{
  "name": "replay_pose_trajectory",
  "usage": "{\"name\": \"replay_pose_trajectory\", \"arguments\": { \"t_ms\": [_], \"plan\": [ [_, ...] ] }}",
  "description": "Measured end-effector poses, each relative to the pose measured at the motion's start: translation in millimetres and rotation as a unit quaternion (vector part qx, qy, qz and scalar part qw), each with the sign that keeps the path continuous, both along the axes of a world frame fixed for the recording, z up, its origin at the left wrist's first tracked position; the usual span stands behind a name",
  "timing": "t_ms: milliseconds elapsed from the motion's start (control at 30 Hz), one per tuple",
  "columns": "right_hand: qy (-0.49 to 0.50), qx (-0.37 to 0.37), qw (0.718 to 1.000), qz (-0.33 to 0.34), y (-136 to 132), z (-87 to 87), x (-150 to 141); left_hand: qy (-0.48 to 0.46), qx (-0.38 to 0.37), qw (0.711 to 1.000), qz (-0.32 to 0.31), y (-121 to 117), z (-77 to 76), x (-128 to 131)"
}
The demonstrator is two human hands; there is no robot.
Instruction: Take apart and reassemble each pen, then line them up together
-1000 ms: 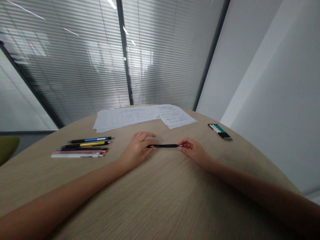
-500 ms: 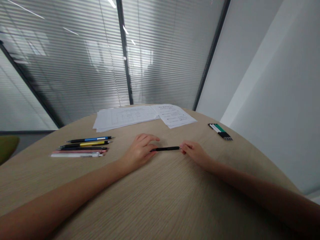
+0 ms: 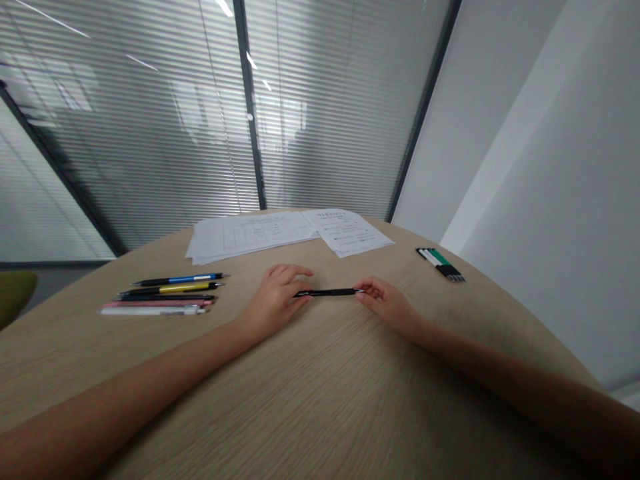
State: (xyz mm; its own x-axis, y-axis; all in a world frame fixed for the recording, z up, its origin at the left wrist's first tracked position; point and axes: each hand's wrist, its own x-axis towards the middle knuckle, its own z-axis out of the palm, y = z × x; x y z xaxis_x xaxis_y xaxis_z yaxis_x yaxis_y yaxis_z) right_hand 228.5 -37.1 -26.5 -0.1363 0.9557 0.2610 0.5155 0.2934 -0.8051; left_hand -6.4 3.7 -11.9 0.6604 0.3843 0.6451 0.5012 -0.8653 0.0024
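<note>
A thin black pen (image 3: 327, 292) lies level just above the wooden table (image 3: 320, 393), held between both hands. My left hand (image 3: 274, 300) pinches its left end with thumb and fingers. My right hand (image 3: 387, 303) pinches its right end, fingers curled. Both forearms rest on the table.
Several pens and pencils (image 3: 163, 293) lie in a row at the left. White printed sheets (image 3: 280, 233) are spread at the far side. A small bundle of pens (image 3: 441, 263) with green and white barrels lies at the right near the table's edge. Glass with blinds stands behind.
The pen dipped slightly toward the table half a second ago and is back up level now. Both hands stayed at its ends.
</note>
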Motion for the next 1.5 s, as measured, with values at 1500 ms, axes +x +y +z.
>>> {"name": "replay_pose_trajectory", "arguments": {
  "t_ms": [1500],
  "plan": [
    [-0.110,0.014,0.994,0.018,-12,2.9,3,0.021,0.078,0.995,-0.066,-13,6.5,1]
  ]
}}
